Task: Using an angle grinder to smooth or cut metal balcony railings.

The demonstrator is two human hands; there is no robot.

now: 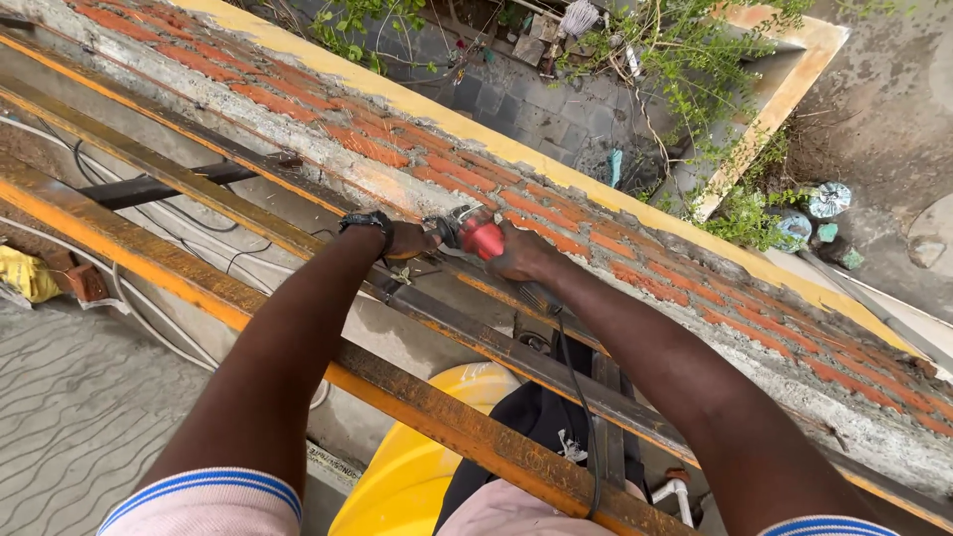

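- Right hand (pixel 518 253) is clenching red plastic-bodied angle grinder (pixel 475 236) w/ black cord.
- Left hand (pixel 407 239) is gripping grinder's front, over long rusty steel beam (pixel 298 243).
- Rough red brick wall (pixel 556 213) is running alongside.

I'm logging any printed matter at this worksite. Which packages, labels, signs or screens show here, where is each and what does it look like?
No signs or screens show.
Crumpled yellow bag or wrapper: far left edge, on the ground beside a brick, below the rusty orange-painted steel beam.
Small white print on black fabric: bottom centre, beside the yellow plastic drum; too small to make out.
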